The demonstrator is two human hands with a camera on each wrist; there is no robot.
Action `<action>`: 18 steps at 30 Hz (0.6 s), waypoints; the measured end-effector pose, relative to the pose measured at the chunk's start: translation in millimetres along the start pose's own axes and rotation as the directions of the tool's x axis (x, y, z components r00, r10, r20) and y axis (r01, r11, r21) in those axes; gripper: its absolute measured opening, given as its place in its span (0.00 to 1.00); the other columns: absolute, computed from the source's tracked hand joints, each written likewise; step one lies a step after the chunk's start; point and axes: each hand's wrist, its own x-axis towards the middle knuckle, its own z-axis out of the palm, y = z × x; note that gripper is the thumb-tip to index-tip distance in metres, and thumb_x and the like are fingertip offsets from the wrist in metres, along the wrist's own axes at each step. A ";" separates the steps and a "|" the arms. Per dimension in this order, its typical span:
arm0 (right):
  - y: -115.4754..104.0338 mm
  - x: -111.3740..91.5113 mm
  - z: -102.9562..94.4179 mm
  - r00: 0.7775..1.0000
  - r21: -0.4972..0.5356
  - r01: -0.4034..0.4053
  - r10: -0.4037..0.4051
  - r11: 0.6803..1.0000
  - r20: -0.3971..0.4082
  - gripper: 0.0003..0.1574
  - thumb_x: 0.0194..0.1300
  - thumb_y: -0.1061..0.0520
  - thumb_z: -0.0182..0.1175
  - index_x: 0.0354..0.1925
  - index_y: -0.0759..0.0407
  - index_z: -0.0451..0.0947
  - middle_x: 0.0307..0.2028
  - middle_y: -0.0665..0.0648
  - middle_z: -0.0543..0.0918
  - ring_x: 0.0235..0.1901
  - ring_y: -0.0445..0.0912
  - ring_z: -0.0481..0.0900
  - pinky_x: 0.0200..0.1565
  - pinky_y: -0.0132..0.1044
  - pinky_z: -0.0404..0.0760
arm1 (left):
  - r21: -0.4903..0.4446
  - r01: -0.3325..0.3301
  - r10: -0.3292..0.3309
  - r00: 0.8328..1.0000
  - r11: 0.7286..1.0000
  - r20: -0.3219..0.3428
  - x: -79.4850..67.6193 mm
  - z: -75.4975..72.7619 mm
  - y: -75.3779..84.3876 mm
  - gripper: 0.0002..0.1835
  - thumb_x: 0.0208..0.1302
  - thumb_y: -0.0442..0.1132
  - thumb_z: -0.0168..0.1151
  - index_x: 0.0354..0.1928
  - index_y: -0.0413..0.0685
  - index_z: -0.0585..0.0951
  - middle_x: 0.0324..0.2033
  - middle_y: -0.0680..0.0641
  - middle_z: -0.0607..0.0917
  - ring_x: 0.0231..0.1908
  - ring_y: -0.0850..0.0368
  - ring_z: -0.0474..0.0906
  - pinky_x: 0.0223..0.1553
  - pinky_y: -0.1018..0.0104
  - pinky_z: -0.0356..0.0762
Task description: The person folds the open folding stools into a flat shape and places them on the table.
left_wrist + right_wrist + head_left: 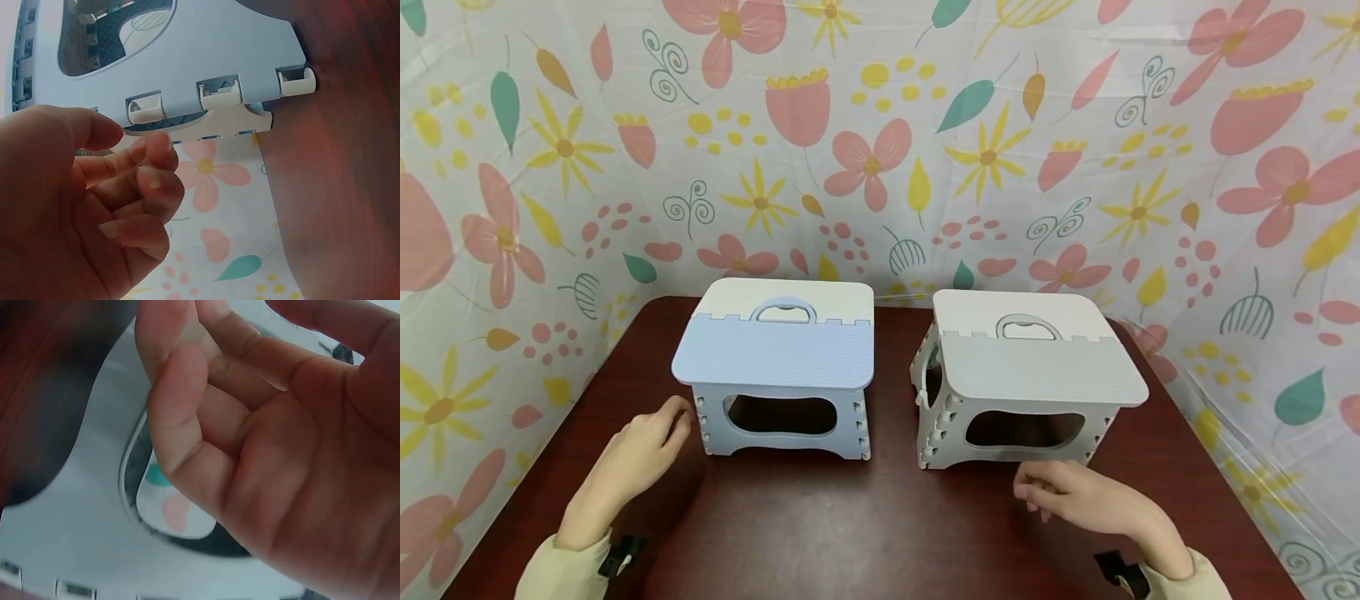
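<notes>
Two folding step stools stand unfolded side by side. The left one is a blue folding stool point(778, 354) with a white back half on its top and a carry handle set in the middle. To its right is a grey folding stool point(1037, 367), also part white on top. My left hand point(638, 454) hovers by the blue stool's left front corner, its fingers loosely bent and holding nothing. In the left wrist view the fingers point(150, 181) lie beside the hinged leg edge. My right hand point(1086, 496) hangs before the grey stool's front panel, fingers loosely curled around nothing.
Both stools stand on a dark red-brown table point(820, 533). A flower-printed curtain point(880, 167) hangs behind and along both sides of it. A narrow strip of table separates the two stools. Black straps point(622, 556) circle both wrists over pale sleeves.
</notes>
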 end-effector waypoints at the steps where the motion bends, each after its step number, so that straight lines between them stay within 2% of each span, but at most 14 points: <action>1: -1.6 2.4 1.2 1.000 -0.007 0.014 -0.014 1.000 0.000 0.08 0.70 0.55 0.47 0.34 0.49 0.71 0.24 0.41 0.75 0.23 0.35 0.76 0.25 0.29 0.74 | 0.001 0.002 -0.002 1.000 1.000 -0.002 0.2 0.3 0.1 0.12 0.70 0.41 0.40 0.43 0.45 0.71 0.18 0.53 0.71 0.19 0.60 0.65 0.20 0.66 0.61; 7: -13.7 17.2 9.8 0.997 -0.049 0.080 -0.081 0.996 -0.008 0.07 0.70 0.53 0.46 0.35 0.46 0.71 0.25 0.39 0.75 0.23 0.34 0.75 0.25 0.27 0.73 | 0.000 0.002 -0.002 1.000 1.000 -0.004 1.7 2.7 -0.7 0.13 0.70 0.43 0.39 0.45 0.44 0.71 0.20 0.51 0.74 0.19 0.60 0.66 0.20 0.66 0.62; 13: -27.0 38.2 21.4 0.987 -0.164 0.148 -0.156 0.975 -0.034 0.06 0.70 0.54 0.48 0.42 0.43 0.70 0.24 0.37 0.75 0.23 0.31 0.74 0.26 0.25 0.72 | 0.001 -0.009 0.009 1.000 1.000 -0.012 3.3 3.1 -2.1 0.13 0.70 0.41 0.42 0.48 0.43 0.71 0.30 0.44 0.82 0.23 0.58 0.72 0.21 0.64 0.65; 18: -36.6 55.8 29.6 0.980 -0.195 0.191 -0.199 0.962 -0.025 0.07 0.69 0.53 0.48 0.45 0.43 0.70 0.23 0.40 0.76 0.23 0.31 0.73 0.28 0.24 0.72 | -0.003 -0.019 0.019 1.000 1.000 -0.004 5.9 2.6 -1.8 0.13 0.69 0.40 0.43 0.49 0.42 0.70 0.34 0.41 0.83 0.24 0.57 0.74 0.21 0.63 0.65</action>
